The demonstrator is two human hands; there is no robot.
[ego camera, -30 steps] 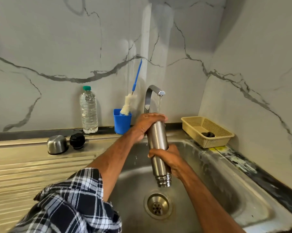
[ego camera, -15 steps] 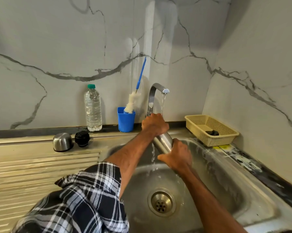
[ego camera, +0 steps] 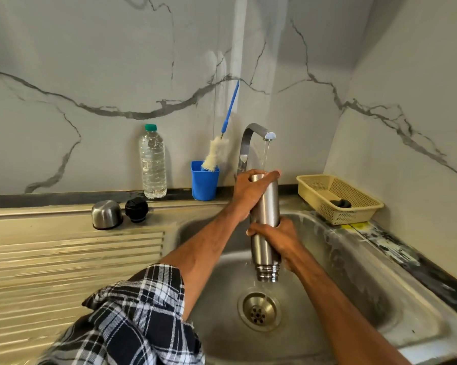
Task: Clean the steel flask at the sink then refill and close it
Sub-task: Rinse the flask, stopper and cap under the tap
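White marble-look back wall (ego camera: 90, 61) with grey veins, matching side wall (ego camera: 419, 88) meeting it at a corner, dark counter strip (ego camera: 51, 200) below, pale vertical light band (ego camera: 241, 35).
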